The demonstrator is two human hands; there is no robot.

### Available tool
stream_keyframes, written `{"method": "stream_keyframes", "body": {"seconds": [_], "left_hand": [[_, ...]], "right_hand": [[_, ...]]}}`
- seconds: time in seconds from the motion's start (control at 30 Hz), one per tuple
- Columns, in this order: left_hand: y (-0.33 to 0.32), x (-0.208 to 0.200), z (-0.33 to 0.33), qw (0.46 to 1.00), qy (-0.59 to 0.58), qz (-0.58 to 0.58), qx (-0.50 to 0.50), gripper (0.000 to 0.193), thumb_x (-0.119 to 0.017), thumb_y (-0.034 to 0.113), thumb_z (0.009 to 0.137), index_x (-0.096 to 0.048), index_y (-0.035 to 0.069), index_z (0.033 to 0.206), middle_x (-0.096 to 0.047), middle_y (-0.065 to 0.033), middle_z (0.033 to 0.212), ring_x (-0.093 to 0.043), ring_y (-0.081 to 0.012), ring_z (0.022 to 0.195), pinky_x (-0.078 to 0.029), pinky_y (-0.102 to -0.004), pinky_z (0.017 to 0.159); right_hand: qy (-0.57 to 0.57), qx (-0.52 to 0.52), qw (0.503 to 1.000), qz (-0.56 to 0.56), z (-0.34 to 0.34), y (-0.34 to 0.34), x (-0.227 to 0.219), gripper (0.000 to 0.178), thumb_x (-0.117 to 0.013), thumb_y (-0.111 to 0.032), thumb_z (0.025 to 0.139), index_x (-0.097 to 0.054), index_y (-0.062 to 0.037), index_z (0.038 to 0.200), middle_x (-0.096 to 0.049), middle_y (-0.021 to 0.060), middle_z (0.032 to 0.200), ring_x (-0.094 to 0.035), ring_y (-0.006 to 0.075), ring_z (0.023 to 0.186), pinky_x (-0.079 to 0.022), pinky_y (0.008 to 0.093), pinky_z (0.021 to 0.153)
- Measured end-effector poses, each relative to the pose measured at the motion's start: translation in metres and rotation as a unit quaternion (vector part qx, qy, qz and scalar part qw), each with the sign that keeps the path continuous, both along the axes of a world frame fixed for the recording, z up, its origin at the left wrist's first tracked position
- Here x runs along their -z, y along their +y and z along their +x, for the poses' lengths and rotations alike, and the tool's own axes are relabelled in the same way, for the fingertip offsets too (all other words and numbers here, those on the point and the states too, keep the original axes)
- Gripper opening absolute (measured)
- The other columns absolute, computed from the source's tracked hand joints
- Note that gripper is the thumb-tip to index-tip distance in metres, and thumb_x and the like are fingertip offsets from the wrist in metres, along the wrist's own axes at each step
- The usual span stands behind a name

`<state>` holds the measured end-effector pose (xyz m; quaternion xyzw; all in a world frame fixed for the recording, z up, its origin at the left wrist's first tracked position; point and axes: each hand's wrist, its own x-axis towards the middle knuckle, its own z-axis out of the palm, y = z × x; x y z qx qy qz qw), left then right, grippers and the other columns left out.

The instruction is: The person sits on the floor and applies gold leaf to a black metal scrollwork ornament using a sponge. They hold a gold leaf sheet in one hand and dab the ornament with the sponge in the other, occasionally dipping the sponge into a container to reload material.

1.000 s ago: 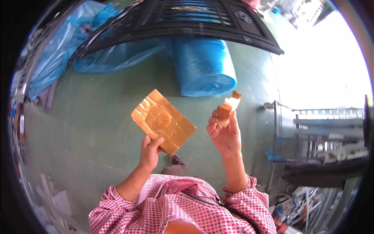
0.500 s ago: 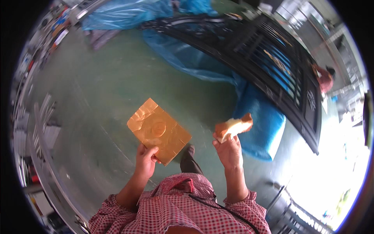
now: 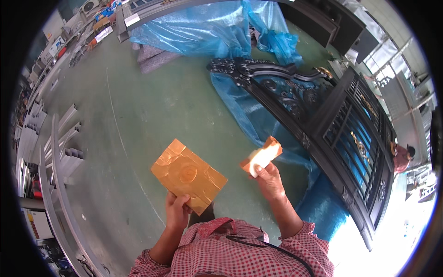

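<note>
My left hand (image 3: pixel 177 210) is closed on the lower edge of a flat gold-coloured rectangular sheet (image 3: pixel 203 173), thumb on top. The sheet is creased, with a round mark near its middle. To its right, my right hand (image 3: pixel 270 182) pinches a small white and orange-brown piece (image 3: pixel 262 157) between thumb and fingers. It looks soft or crumpled, and glare washes out its middle, so I cannot tell its kind. The two held things are apart, both in the air above the green floor.
A large black ornamental gate (image 3: pixel 323 122) with gold decorations lies at the right over blue plastic sheeting (image 3: pixel 244 108). More blue plastic (image 3: pixel 194 32) covers things at the back. Metal profiles (image 3: pixel 60 194) lie along the left. Another person (image 3: pixel 402 158) is beyond the gate.
My view has swung, so the gate and plastic appear lower and farther right. The white and orange-brown piece in my right hand is closer to the gold sheet. Both hands keep their hold.
</note>
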<state>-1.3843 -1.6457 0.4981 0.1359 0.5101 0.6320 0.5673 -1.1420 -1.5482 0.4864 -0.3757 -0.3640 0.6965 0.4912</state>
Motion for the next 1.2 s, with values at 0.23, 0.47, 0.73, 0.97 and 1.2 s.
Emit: {"method": "stream_keyframes", "body": {"seconds": [0.23,0.47,0.73,0.97,1.2], "left_hand": [[0.195,-0.017,-0.088,0.999,0.014,-0.018,0.044,0.029,-0.048,0.007,0.077,-0.046,0.003,0.106,-0.054,-0.0026,0.078,-0.045,-0.0055,0.053,-0.032,-0.0195,0.041],[0.407,-0.031,-0.153,0.999,0.031,0.009,0.034,0.026,-0.049,0.008,0.078,-0.048,0.004,0.104,-0.053,0.0003,0.076,-0.042,-0.0046,0.052,-0.029,-0.0190,0.041],[0.627,-0.050,-0.219,0.993,0.037,0.000,0.108,0.025,-0.051,0.008,0.079,-0.049,0.003,0.103,-0.050,0.0018,0.073,-0.039,-0.0032,0.052,-0.028,-0.0182,0.043],[0.826,-0.047,-0.270,0.977,0.026,-0.002,0.214,0.025,-0.053,0.008,0.079,-0.051,0.003,0.104,-0.051,0.0011,0.077,-0.039,-0.0034,0.054,-0.030,-0.0186,0.044],[1.016,-0.052,-0.256,0.956,0.037,0.005,0.291,0.019,-0.054,0.006,0.078,-0.054,0.005,0.097,-0.054,-0.0011,0.079,-0.041,-0.0044,0.053,-0.031,-0.0187,0.044]], "right_hand": [[-0.002,0.090,0.993,-0.081,-0.022,0.148,0.015,0.041,-0.060,-0.025,0.085,-0.048,-0.0076,0.121,-0.058,0.0016,0.108,-0.057,0.0129,0.096,-0.049,0.0289,0.075],[-0.042,0.120,0.989,-0.079,-0.083,0.354,0.012,0.037,-0.061,-0.025,0.085,-0.051,-0.0059,0.115,-0.060,0.0018,0.102,-0.057,0.0114,0.091,-0.046,0.0255,0.073],[-0.152,0.071,0.977,0.131,-0.196,0.595,-0.044,0.042,-0.069,-0.020,0.081,-0.052,0.0016,0.113,-0.059,0.0058,0.106,-0.055,0.0134,0.096,-0.042,0.0288,0.088],[-0.187,0.197,0.961,0.060,-0.234,0.733,-0.013,0.038,-0.062,-0.024,0.084,-0.052,0.0011,0.111,-0.060,0.0042,0.099,-0.056,0.0114,0.089,-0.043,0.0254,0.082],[-0.148,0.335,0.931,0.006,-0.225,0.854,0.002,0.038,-0.060,-0.021,0.085,-0.051,0.0035,0.113,-0.059,0.0056,0.101,-0.056,0.0115,0.090,-0.044,0.0247,0.079]]}}
